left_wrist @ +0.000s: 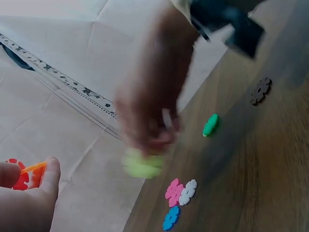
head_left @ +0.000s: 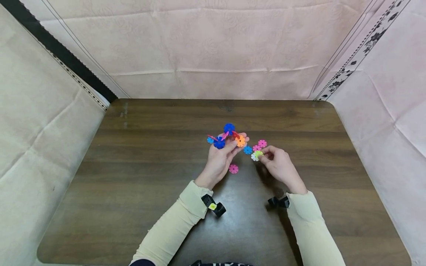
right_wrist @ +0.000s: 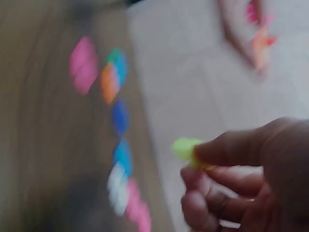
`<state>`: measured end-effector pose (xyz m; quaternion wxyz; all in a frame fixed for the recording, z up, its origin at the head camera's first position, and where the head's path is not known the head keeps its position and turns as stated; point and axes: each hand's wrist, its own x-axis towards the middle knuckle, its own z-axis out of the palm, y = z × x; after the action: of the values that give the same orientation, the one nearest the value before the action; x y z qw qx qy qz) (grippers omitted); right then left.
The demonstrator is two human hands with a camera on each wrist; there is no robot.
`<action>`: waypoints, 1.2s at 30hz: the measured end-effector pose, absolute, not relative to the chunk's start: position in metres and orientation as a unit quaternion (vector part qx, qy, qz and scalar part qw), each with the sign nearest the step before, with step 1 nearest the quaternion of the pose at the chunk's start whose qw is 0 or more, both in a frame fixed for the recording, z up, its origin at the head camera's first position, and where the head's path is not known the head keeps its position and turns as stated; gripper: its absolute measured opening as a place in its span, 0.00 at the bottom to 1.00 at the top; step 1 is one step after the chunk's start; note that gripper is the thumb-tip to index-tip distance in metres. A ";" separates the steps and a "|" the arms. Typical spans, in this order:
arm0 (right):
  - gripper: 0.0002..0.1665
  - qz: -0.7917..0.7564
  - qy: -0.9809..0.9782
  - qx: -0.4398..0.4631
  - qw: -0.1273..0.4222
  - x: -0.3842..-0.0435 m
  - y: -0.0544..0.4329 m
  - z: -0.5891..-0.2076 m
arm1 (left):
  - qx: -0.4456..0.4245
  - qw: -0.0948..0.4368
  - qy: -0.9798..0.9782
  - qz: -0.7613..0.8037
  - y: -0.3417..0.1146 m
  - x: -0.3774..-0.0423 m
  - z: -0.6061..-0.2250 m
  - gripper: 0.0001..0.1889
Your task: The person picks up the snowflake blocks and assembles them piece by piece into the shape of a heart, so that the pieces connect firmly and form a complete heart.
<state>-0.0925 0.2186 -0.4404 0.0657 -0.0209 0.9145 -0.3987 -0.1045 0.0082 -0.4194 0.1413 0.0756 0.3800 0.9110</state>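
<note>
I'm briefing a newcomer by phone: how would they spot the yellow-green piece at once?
Start at the brown table and find the right hand above it. That hand pinches the yellow-green notched disc. Unlike the white disc and pink discs nearby, which lie on the table, it is held up, and no other disc shares its colour.

In the left wrist view, your right hand (left_wrist: 149, 111) and its yellow-green disc (left_wrist: 141, 166) are blurred, and the left edge cuts off your left hand (left_wrist: 30, 205). In the right wrist view, the row of discs (right_wrist: 120, 117) is smeared, and your fingers (right_wrist: 227, 147) partly hide the yellow-green disc. In the head view, the bottom edge cuts your right sleeve (head_left: 316, 236); how the joined discs (head_left: 219, 143) connect is too small to tell.
</note>
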 end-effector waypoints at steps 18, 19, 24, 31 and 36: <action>0.14 -0.588 0.806 -0.023 -0.064 -0.064 0.173 -0.409 | 0.102 0.103 0.448 0.882 0.017 -0.099 -0.422 0.16; 0.14 -0.587 0.807 -0.021 -0.068 -0.063 0.172 -0.409 | 0.103 0.103 0.449 0.882 0.017 -0.099 -0.422 0.17; 0.14 -0.583 0.809 -0.016 -0.078 -0.062 0.170 -0.408 | 0.110 0.102 0.456 0.877 0.017 -0.099 -0.422 0.19; 0.13 -0.577 0.811 -0.009 -0.099 -0.060 0.168 -0.405 | 0.132 0.094 0.486 0.859 0.018 -0.098 -0.421 0.17; 0.12 -0.556 0.823 -0.011 -0.116 -0.059 0.168 -0.403 | 0.145 0.088 0.500 0.849 0.018 -0.099 -0.421 0.16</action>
<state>-0.0590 0.1678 -0.4029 -0.1156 -0.0110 0.8230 -0.5560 -0.0986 0.0183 -0.4205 0.0879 0.1451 0.5005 0.8490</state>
